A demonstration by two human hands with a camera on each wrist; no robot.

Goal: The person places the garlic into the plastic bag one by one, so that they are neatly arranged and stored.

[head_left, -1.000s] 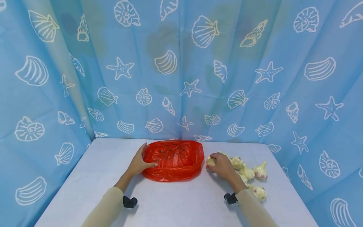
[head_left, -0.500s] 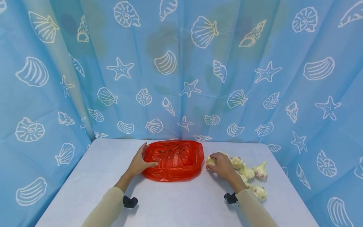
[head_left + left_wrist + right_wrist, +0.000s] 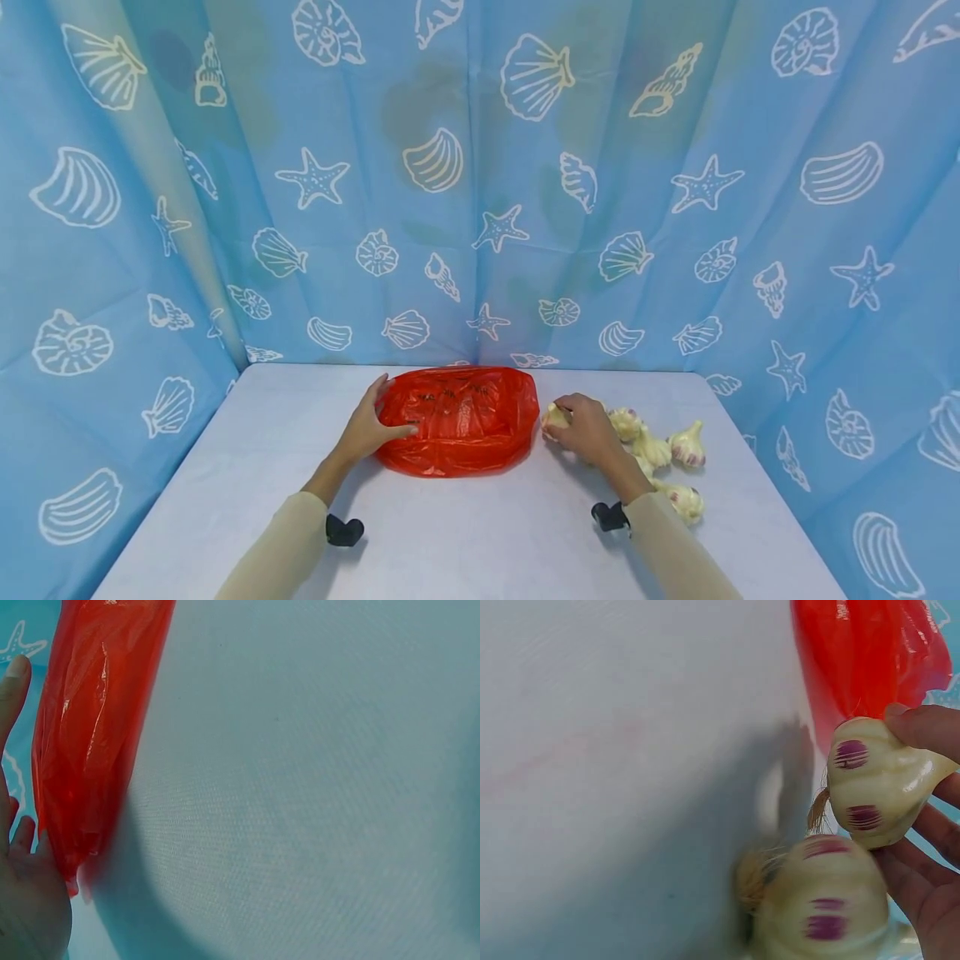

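Note:
A red plastic bag (image 3: pixel 465 421) with dark printing lies bulging on the white table. My left hand (image 3: pixel 366 431) rests against its left end, thumb over the front and fingers spread along the back. The left wrist view shows those fingers mostly straight beside the red plastic (image 3: pixel 97 742). Just right of the bag, my right hand (image 3: pixel 594 433) holds a garlic bulb (image 3: pixel 877 784) between thumb and fingers. Cream-coloured with purple streaks, that bulb has a tuft of roots. Another garlic bulb (image 3: pixel 821 904) sits close below it in the right wrist view.
Several more garlic bulbs (image 3: pixel 651 450) lie in a loose group behind and right of my right hand. One bulb (image 3: pixel 687 444) sits at the group's right. Blue curtains (image 3: pixel 480 183) with white shells surround the white table (image 3: pixel 465 533) at the back and sides.
The head view has shifted slightly. Both hands, the bag and the garlic bulbs otherwise keep their places.

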